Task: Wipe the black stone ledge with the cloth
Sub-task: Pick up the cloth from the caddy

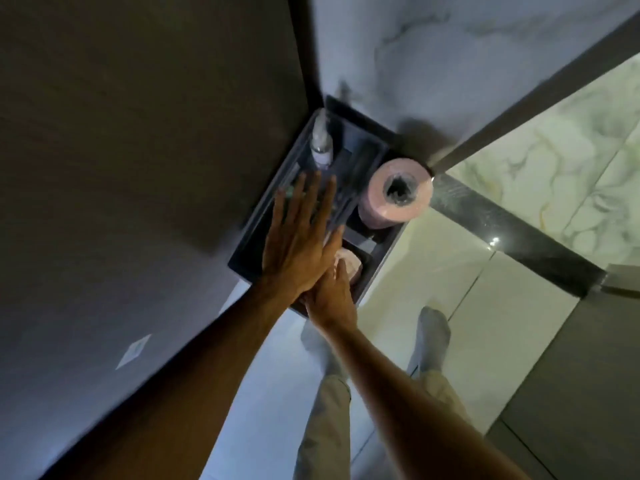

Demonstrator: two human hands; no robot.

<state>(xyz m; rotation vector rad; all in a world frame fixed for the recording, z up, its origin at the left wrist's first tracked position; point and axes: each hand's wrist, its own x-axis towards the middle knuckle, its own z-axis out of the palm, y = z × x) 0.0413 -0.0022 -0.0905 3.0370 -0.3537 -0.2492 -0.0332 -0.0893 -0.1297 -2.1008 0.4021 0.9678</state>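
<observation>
Marble wall (450, 57) fills the far corner ahead of me, with pale floor tiles (433, 271) below and my two socked feet (433, 337) on them. Against the corner runs the black stone ledge (377, 251), its near edge showing dark beside the tiles. On the ledge sits a clear plastic tray (360, 150) with a small spray bottle (320, 143) standing at its far left end. Just right of the tray a pink toilet roll (394, 194) stands upright, hollow core facing up.

My left hand (301, 244) hovers flat over the tray, its grip open, fingers stretched and spread, holding nothing. My right hand (334, 299) lies lower, tucked partly under the left wrist at the near end of the ledge. Its fingers press down on the cloth (351, 261), a pale pinkish bunch resting on the black stone; whether that grip is curled around the cloth or merely laid flat on it I cannot tell, since the fingertips are hidden and blurred.
</observation>
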